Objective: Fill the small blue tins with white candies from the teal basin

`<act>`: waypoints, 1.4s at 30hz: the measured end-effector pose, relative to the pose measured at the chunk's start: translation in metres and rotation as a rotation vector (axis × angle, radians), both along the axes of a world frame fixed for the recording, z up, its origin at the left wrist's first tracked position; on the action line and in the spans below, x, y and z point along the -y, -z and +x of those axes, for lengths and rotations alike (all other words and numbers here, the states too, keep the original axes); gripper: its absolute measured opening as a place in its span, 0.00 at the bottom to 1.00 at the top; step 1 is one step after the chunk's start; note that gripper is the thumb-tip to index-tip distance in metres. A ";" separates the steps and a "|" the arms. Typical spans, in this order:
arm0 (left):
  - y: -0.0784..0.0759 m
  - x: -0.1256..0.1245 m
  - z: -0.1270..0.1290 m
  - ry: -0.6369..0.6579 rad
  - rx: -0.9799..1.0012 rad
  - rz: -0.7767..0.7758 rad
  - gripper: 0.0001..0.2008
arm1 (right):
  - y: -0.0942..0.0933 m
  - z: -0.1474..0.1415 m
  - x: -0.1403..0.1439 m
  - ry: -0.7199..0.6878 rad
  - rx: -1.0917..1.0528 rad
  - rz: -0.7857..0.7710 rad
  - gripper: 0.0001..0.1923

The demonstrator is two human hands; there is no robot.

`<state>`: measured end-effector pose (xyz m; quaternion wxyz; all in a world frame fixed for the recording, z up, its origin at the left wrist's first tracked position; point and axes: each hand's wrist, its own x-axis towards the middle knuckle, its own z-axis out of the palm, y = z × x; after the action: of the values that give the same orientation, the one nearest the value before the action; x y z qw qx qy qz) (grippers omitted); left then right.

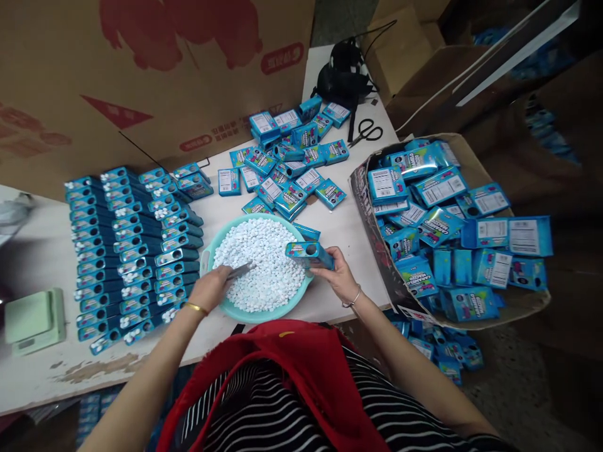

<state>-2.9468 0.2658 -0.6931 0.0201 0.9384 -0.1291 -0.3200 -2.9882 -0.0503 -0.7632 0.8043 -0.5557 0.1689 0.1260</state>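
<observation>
My left hand [213, 287] grips a metal scoop [240, 270] whose tip lies on the white candies in the teal basin [213, 248]. My right hand [338, 272] holds a small blue candy box [308, 252] on its side over the basin's right rim, with a dark round hole facing up. The basin is heaped with small white pellets [264, 263] and stands on the white table [42, 251] in front of me.
Rows of filled blue boxes [132, 245] lie left of the basin. Loose blue boxes [287, 163] are piled behind it. A cardboard carton [471, 157] of blue boxes sits at right. Scissors [366, 132], a black bag [343, 72], and a green scale [35, 320] are nearby.
</observation>
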 end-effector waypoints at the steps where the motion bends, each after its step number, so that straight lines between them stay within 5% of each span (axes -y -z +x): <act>1: 0.017 0.009 -0.003 -0.037 0.008 -0.069 0.13 | -0.001 0.000 0.001 0.012 -0.005 0.002 0.25; 5: 0.059 0.053 -0.008 -0.120 0.045 -0.241 0.16 | 0.001 -0.003 -0.002 0.021 -0.043 0.069 0.26; 9: 0.062 0.058 -0.004 -0.144 0.039 -0.331 0.15 | 0.006 -0.008 -0.004 0.057 -0.057 0.079 0.28; 13: 0.035 0.032 -0.003 -0.148 0.039 -0.413 0.14 | 0.007 -0.009 -0.001 0.095 0.024 0.000 0.26; 21: -0.064 0.030 0.007 0.026 0.098 -0.530 0.14 | 0.008 -0.002 -0.009 0.062 0.132 -0.062 0.20; 26: -0.101 0.054 0.016 0.233 0.064 -0.366 0.13 | 0.009 -0.001 -0.025 -0.006 0.202 -0.061 0.18; 31: -0.132 0.087 0.017 0.354 0.025 -0.010 0.10 | 0.005 -0.004 -0.035 -0.040 0.206 -0.075 0.17; 37: -0.156 0.116 0.007 0.402 0.082 0.175 0.13 | 0.004 -0.005 -0.040 -0.035 0.184 -0.090 0.17; 42: -0.138 0.076 0.006 0.318 0.170 0.121 0.10 | 0.005 -0.002 -0.038 -0.025 0.186 -0.079 0.16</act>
<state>-2.9407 0.1902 -0.5556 -0.0982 0.9293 -0.2573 -0.2459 -2.9906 -0.0126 -0.7682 0.7923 -0.5982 0.0915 0.0771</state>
